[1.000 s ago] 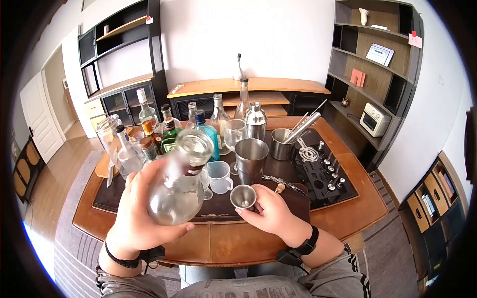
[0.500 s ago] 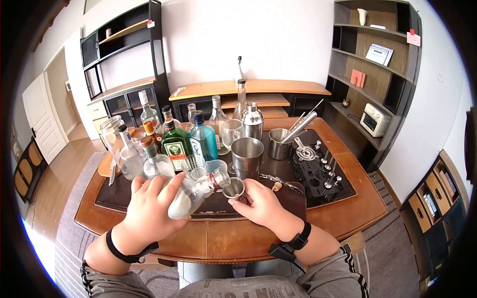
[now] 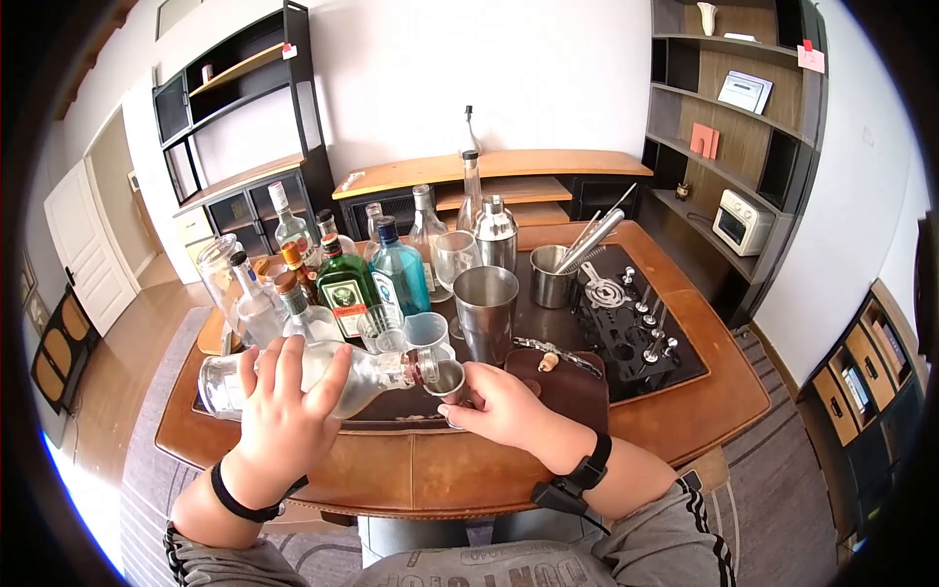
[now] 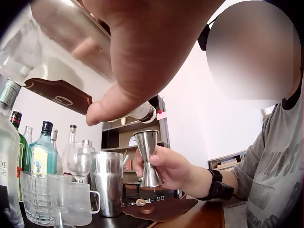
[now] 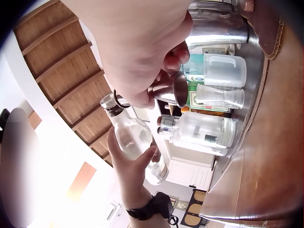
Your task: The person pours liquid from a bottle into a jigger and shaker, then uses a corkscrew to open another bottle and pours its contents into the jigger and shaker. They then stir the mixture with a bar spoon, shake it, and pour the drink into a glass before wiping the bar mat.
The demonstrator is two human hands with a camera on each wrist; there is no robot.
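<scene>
Curled round the bottle [image 3: 370, 380], my left hand [image 3: 289, 396] has it tipped nearly on its side, neck toward the right. With my right hand [image 3: 509, 403] I have the jigger [image 3: 447, 381] held between thumb and fingers, one cup facing up, raised above the table [image 3: 469, 470]. From the left wrist view I see the bottle's mouth just above the jigger's rim. Beyond stand the tin [image 3: 486, 313] and, beside it, the mug [image 3: 428, 336]; the green bottle [image 3: 344, 279] and blue bottle [image 3: 401, 266] rise farther back.

A homelike living room surrounds us, with open shelves [image 3: 716, 67], a low console [image 3: 562, 162], striped rug [image 3: 794, 416] and white door [image 3: 96, 245].
</scene>
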